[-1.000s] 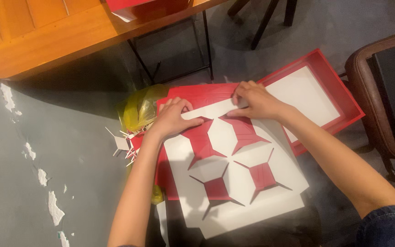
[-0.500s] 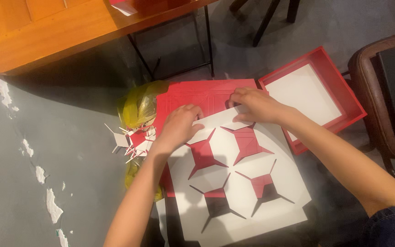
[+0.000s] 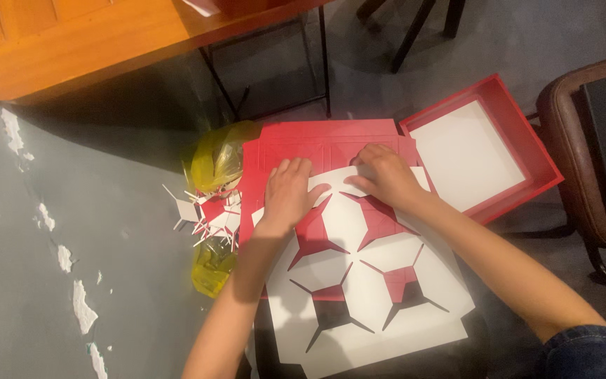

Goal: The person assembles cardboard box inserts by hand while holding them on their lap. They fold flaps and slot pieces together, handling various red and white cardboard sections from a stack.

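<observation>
A white paper sheet with star-shaped cut-outs lies over a flat red card sheet on the grey floor. My left hand presses on the sheet's upper left edge, fingers spread and bent. My right hand rests on its upper edge to the right, fingers curled down on the paper. Red shows through the upper cut-outs, dark floor through the lower ones.
A red shallow box with a white inside lies right of the sheets. A yellow plastic bag and a heap of paper offcuts lie to the left. A wooden table stands behind, a brown chair at right.
The white cut-out sheet has slid toward me and turned a little, baring more of the red card. Both hands stay on its upper edge.
</observation>
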